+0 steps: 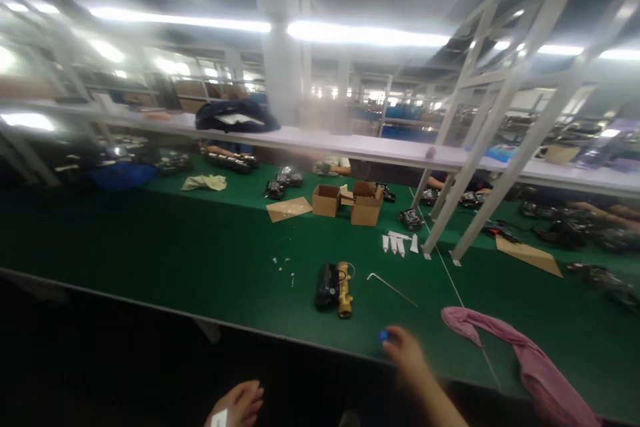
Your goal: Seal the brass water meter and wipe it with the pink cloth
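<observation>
My right hand (pixel 406 352) is over the table's front edge, thumb and finger pinching a small blue piece (pixel 383 335), too blurred to tell its kind. My left hand (pixel 237 405) hangs below the edge, a white label at its wrist, fingers loosely bent and nothing visible in them. Ahead of my right hand, a brass pipe fitting (pixel 345 290) lies joined to a black housing (pixel 327 287), a thin wire looping at its top. To the right of it rests a long bent hex key (pixel 393 289). Neither hand touches these.
A pink cloth (pixel 525 353) drapes over the table (pixel 150 247) at right. Several white tubes (pixel 393 244), two cardboard boxes (pixel 327 201) and a flat cardboard piece (pixel 289 209) lie farther back. White shelf posts (pixel 475 167) stand at right. Co-workers' hands show beneath the shelf (pixel 320 140).
</observation>
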The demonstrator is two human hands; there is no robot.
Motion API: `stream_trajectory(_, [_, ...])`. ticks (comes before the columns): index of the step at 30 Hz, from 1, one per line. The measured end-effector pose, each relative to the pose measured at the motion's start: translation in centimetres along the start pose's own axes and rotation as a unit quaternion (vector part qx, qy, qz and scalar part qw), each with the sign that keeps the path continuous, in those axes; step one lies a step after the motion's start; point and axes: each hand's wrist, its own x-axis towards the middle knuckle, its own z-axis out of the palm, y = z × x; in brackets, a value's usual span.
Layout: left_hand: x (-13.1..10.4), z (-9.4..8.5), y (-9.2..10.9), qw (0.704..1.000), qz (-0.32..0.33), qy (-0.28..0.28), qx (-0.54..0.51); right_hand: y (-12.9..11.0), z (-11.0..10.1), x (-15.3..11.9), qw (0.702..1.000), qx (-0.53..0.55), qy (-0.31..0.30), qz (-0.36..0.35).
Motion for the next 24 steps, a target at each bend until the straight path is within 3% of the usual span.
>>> stream_trajectory(2, [0.7,1.0,1.8,0.999,0.019,0.023,-0.013,-2.9,1.5,6.9,0.997,0.019,-0.065,-0.042])
stream_trajectory(4, [1.3,1.7,3.3,0.998,0.029,0.044,-0.032,-5.4,3.4,11.9,0.993,0.003,-0.087,-0.083])
stream_trajectory(8, [3.1,2.7,4.4,0.996,0.006,0.069,-0.046,-7.4,7.6,16.8,0.982,-0.021,-0.117,-0.150])
stream_trajectory(13, [7.4,5.3,6.5,0.998,0.025,0.048,0.028,-6.2,10.7,18.1,0.978,-0.087,-0.128,-0.139])
stream_trajectory(18, [12.1,9.5,9.9,0.982,0.115,-0.016,0.148,-6.0,12.1,17.4,0.975,-0.115,-0.115,-0.150])
stream_trajectory(21, [14.1,11.8,10.9,0.947,0.196,-0.064,0.245,-6.2,13.1,16.7,0.979,-0.136,-0.075,-0.132])
stream_trajectory(24, [15.6,13.6,11.4,0.875,0.289,-0.107,0.373,-6.2,13.9,16.4,0.983,-0.150,-0.045,-0.096])
